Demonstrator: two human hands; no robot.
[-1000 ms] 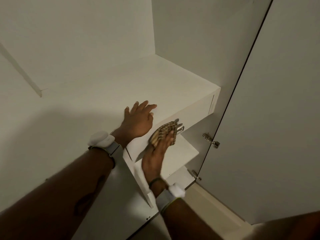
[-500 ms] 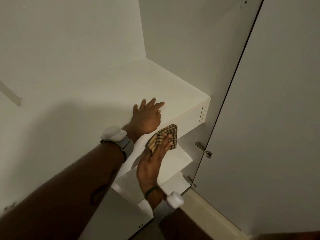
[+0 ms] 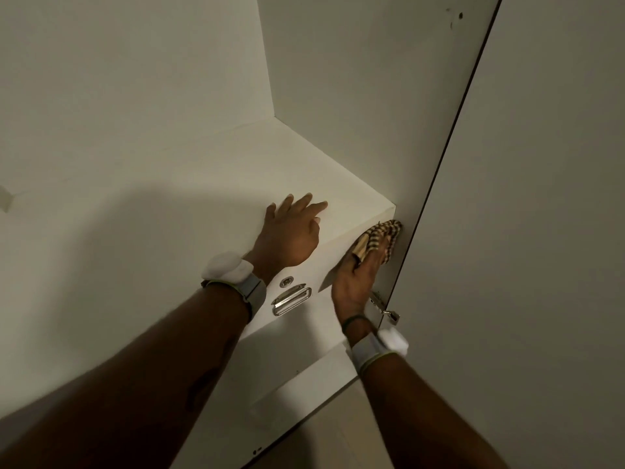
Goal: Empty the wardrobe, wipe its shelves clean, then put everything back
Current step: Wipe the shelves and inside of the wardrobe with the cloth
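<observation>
The white wardrobe shelf (image 3: 236,170) is bare, with a drawer front (image 3: 304,319) below its front edge. My left hand (image 3: 291,231) lies flat on the shelf's front edge, fingers spread, holding nothing. My right hand (image 3: 358,279) presses a brown checked cloth (image 3: 380,238) against the right end of the drawer front, close to the wardrobe's side panel. The cloth is bunched under my fingers.
A metal drawer handle (image 3: 291,299) and a round lock (image 3: 286,281) sit on the drawer front by my left wrist. The open wardrobe door (image 3: 541,231) stands at the right, its hinge (image 3: 385,309) by my right wrist. A lower shelf (image 3: 304,384) shows below.
My right hand has slid the cloth to the right along the drawer front, up to the side panel. The handle and lock have come into view. My left hand stays on the shelf.
</observation>
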